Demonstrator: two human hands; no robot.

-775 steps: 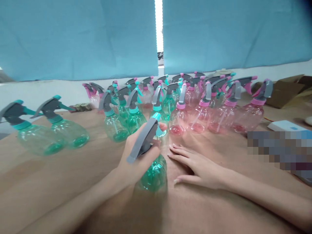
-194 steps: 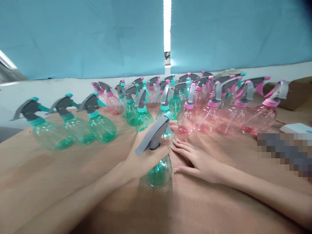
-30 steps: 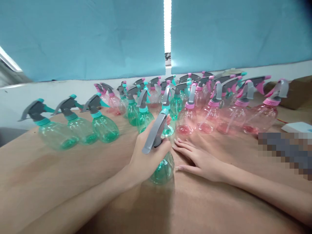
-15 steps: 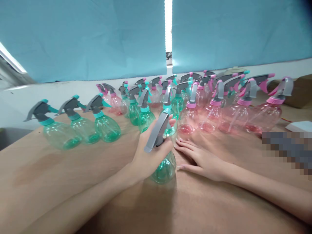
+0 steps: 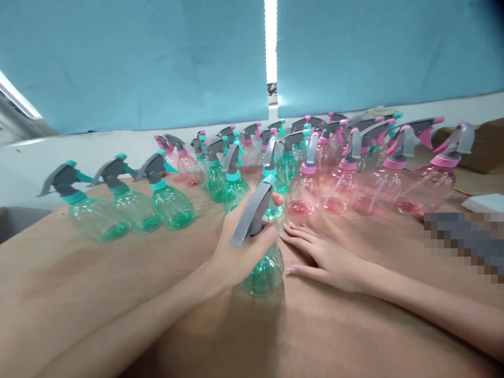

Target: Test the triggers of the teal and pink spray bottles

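My left hand (image 5: 240,247) is wrapped round the neck of a green spray bottle (image 5: 263,275) with a grey trigger head. The bottle stands upright on the wooden table (image 5: 189,336), and my palm covers part of its neck. Just to its right, my right hand (image 5: 326,257) lies flat on the table with fingers stretched out, holding nothing. Beyond my fingertips stands a pink spray bottle (image 5: 302,197) with a pink collar. Another green spray bottle (image 5: 235,189) is behind my left hand, partly hidden by it.
Three green spray bottles (image 5: 171,207) stand in a row to the left. Several pink spray bottles (image 5: 423,191) line the right side, with mixed ones behind. A cardboard box (image 5: 488,147) and a white object (image 5: 484,203) sit at the far right. A blue sheet (image 5: 157,63) hangs behind.
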